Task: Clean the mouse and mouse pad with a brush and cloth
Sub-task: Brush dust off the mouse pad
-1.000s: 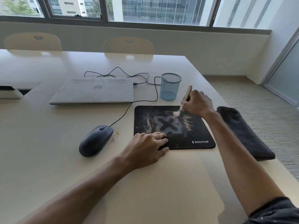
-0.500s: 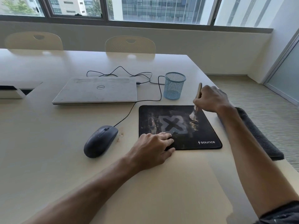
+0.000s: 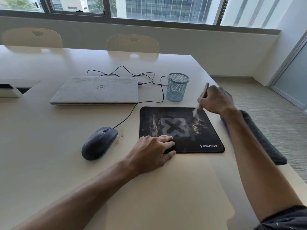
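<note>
**Brush back at far-right corner of pad, crumbs still mid-right**

Far left on the table (image 3: 41, 130): an open cable hatch (image 3: 15, 88), then a closed Dell laptop (image 3: 96, 90), cable (image 3: 126, 117) trailing from its right side down to the wired mouse (image 3: 98, 143). Mouse off the pad, just left of it, untouched; a few crumbs (image 3: 120, 138) beside its right flank.

Left hand (image 3: 153, 151) next: flat, fingers spread and extended, pressing the near-left corner of the mouse pad (image 3: 212, 138), gripping nothing, simply pinning it.

Centre right, on the black "sounce" pad, a streak of pale debris (image 3: 198, 126) right of the X logo, smears left of it. Blue mesh pen cup (image 3: 177, 87) behind the pad.

Right hand (image 3: 216, 100) closed around the brush (image 3: 201, 100), wooden handle sticking up past the knuckles, white bristles touching the pad near its far-right corner. Compared with half a second ago and a second ago: bristles no longer among the debris near the logo, now further out toward the far-right edge; hand blurred, so mid-stroke. Likely reading: short repeated sweeps driving dirt rightward, off the pad edge. Debris patch thinner-looking but not gone, so brushing of the pad unfinished.

Far right: folded dark grey cloth (image 3: 259, 138) along the table edge, partly behind the right forearm, not yet used. Mouse and wipe-down still to come.
</note>
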A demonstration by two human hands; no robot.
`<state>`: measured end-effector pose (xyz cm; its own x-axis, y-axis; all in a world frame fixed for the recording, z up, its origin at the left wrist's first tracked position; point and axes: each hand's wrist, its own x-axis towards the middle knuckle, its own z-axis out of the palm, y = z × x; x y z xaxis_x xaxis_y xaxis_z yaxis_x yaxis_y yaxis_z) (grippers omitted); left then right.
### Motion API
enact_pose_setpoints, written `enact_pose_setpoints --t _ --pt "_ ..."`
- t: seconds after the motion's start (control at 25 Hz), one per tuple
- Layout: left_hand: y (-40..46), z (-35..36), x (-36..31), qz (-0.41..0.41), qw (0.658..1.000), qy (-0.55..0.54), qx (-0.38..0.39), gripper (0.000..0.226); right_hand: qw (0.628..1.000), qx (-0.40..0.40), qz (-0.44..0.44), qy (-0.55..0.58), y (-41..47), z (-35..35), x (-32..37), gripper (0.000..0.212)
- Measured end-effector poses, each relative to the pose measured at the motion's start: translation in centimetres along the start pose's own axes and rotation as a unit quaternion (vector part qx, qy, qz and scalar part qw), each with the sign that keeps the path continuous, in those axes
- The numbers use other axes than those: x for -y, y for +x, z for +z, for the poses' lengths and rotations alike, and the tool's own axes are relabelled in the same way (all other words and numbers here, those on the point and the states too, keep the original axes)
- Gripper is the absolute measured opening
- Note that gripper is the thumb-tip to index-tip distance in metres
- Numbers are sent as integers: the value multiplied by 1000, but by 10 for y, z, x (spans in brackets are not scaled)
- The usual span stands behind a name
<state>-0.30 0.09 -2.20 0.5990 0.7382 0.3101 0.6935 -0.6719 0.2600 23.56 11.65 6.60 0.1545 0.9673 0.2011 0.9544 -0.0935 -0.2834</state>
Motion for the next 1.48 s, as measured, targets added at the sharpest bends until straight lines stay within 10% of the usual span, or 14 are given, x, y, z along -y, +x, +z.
enact_pose_setpoints --t 0.28,0.48,0.68,1.2,1.36,1.48 --pt "0 1 1 -8 1000 -7 0 42 994 55 15 -93 -5 -16 -4 12" --pt "0 2 1 -12 1000 -13 7 43 974 87 -107 179 -13 2 18 19" --pt "0 3 2 -12 1000 -2 0 43 990 126 -53 -40 -4 -12 2 17" --pt "0 0 0 -15 1000 -9 6 42 987 72 -142 38 -17 0 24 28" --pt "0 0 -2 -17 1000 -12 6 41 973 186 -132 43 -9 -8 14 19" --pt "0 0 -1 -17 1000 -10 -1 40 983 97 -133 87 -12 -2 16 31"
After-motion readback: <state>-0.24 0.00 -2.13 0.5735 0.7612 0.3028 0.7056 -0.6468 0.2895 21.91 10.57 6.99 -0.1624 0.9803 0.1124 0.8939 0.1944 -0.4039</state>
